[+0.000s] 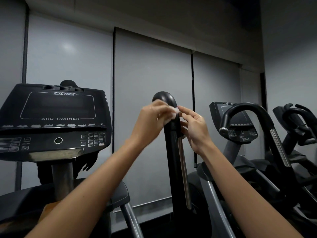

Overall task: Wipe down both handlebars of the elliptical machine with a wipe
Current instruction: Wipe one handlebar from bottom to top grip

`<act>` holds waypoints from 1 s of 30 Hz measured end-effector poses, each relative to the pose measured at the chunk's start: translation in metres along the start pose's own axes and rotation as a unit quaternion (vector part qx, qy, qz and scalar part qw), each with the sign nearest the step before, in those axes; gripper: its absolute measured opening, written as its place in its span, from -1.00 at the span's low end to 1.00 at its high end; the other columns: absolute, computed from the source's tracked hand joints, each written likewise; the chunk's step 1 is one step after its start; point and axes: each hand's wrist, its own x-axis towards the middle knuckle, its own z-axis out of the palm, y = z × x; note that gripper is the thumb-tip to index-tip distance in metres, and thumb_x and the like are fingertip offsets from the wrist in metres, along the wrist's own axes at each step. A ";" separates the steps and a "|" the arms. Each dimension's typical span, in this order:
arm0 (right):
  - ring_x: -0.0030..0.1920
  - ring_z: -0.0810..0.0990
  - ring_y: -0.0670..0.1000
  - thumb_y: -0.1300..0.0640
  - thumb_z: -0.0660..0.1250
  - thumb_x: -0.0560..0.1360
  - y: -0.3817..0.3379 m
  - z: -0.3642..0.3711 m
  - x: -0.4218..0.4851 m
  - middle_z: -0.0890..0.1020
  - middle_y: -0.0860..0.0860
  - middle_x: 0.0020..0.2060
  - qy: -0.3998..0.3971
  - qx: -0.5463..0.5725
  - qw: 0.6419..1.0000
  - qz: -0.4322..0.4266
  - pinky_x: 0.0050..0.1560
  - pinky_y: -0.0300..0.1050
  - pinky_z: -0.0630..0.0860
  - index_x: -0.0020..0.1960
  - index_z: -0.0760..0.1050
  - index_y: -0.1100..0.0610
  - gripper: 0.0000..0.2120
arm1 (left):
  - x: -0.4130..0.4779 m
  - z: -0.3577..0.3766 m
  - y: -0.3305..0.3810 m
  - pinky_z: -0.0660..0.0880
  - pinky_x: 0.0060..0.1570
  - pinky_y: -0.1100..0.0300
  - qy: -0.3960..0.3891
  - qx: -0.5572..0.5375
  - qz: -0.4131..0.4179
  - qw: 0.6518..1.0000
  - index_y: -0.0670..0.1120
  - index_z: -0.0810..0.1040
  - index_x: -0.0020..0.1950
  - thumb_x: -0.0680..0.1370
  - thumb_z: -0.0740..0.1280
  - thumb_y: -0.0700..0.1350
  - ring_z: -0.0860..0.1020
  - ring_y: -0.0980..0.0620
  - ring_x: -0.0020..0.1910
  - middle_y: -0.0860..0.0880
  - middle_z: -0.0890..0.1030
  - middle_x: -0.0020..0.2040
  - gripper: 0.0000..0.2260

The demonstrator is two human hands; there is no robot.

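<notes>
Head view. Both hands are raised to the upper bend of the right handlebar (172,134), a black upright tube that curves over at the top and carries a metal strip (183,169) down its near side. The left hand (151,117) reaches in from the left and the right hand (195,127) from the right, so that they meet in front of the tube just below the curve. Between them sits the wipe (175,112), a small white bunched scrap lying against the tube. The left hand's fingers are closed on it. The right hand's thumb and forefinger come together at its right edge, apparently pinching it too, though motion blur leaves that contact uncertain. Holding the wipe from both sides probably serves to spread or fold it round the tube, the better to cover the whole circumference in one pass.

To the left stands the console (54,121), marked "ARC TRAINER", its screen dark. The machine's other handlebar is out of view except perhaps for a dark rounded top (68,82) behind the console. A second machine (243,124) stands to the right, apart from the hands.

Judged from the wipe's place near the top, most of this tube has yet to be covered.
</notes>
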 end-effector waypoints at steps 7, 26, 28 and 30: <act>-0.31 0.60 -0.10 0.28 0.06 0.61 -0.001 -0.002 -0.003 0.67 -0.01 -0.22 -0.014 -0.013 1.000 0.001 -0.32 -0.27 0.54 0.11 0.54 0.07 -0.70 | -0.042 0.010 -0.004 0.53 -0.14 0.13 -0.022 0.060 0.109 0.992 -0.15 0.66 -0.09 0.52 0.26 -0.13 0.48 0.09 -0.10 0.07 0.51 -0.06 -0.81; -0.37 0.58 -0.12 0.30 0.09 0.60 0.005 0.001 0.003 0.64 0.05 -0.21 0.011 0.003 1.000 -0.011 -0.39 -0.32 0.50 0.08 0.54 0.13 -0.73 | -0.046 0.021 -0.012 0.57 -0.15 0.24 0.139 -0.102 -0.057 0.983 -0.03 0.65 -0.05 0.45 0.42 -0.26 0.58 0.16 -0.15 0.05 0.54 -0.09 -0.84; -0.32 0.57 -0.07 0.30 0.10 0.59 0.008 0.003 0.006 0.62 0.09 -0.20 0.026 -0.004 1.000 -0.014 -0.38 -0.30 0.50 0.11 0.54 0.17 -0.74 | -0.022 0.021 -0.016 0.49 -0.10 0.39 0.145 -0.038 -0.001 0.989 -0.13 0.67 -0.04 0.46 0.40 -0.24 0.53 0.27 -0.15 0.04 0.50 -0.09 -0.88; -0.26 0.52 -0.01 0.31 0.08 0.59 0.009 0.003 0.008 0.57 0.11 -0.21 0.037 -0.027 0.999 -0.019 -0.36 -0.27 0.52 0.10 0.53 0.17 -0.74 | 0.000 0.020 -0.019 0.38 -0.10 0.53 0.123 0.017 0.050 0.991 -0.19 0.67 -0.06 0.48 0.36 -0.17 0.49 0.23 -0.19 0.07 0.46 -0.08 -0.86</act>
